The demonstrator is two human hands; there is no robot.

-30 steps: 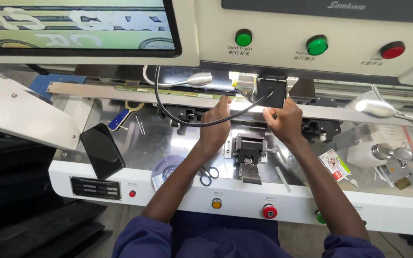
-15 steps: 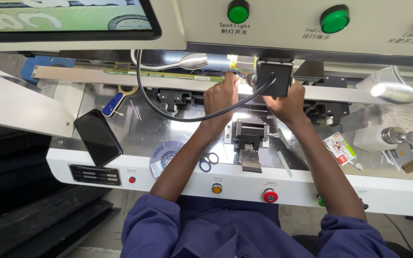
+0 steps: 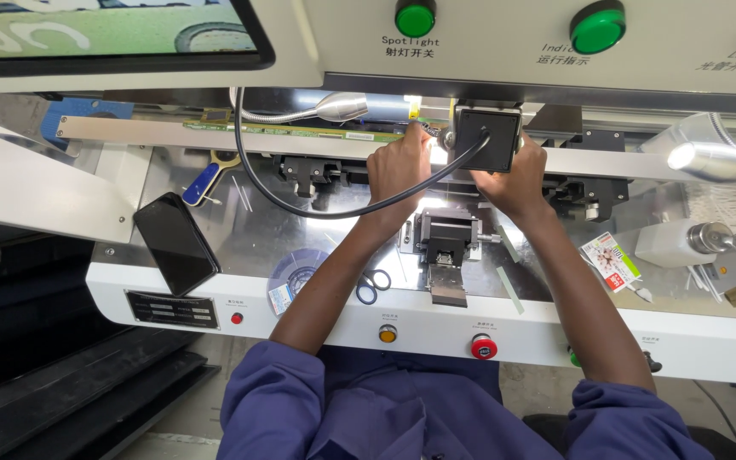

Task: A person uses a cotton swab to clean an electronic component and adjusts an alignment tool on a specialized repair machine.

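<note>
Nearest the person, a yellow button (image 3: 388, 334) and a red button (image 3: 484, 347) sit on the white front of the machine. Just past them lie small scissors (image 3: 371, 285) and a black phone (image 3: 175, 242). A black clamp block (image 3: 447, 241) sits between the 2 arms. Farther back, the left hand (image 3: 399, 166) is curled with its fingertips on the long green strip (image 3: 300, 131). The right hand (image 3: 514, 181) grips the black box (image 3: 487, 138) from below, touching it. A black cable (image 3: 300, 203) loops from the box.
</note>
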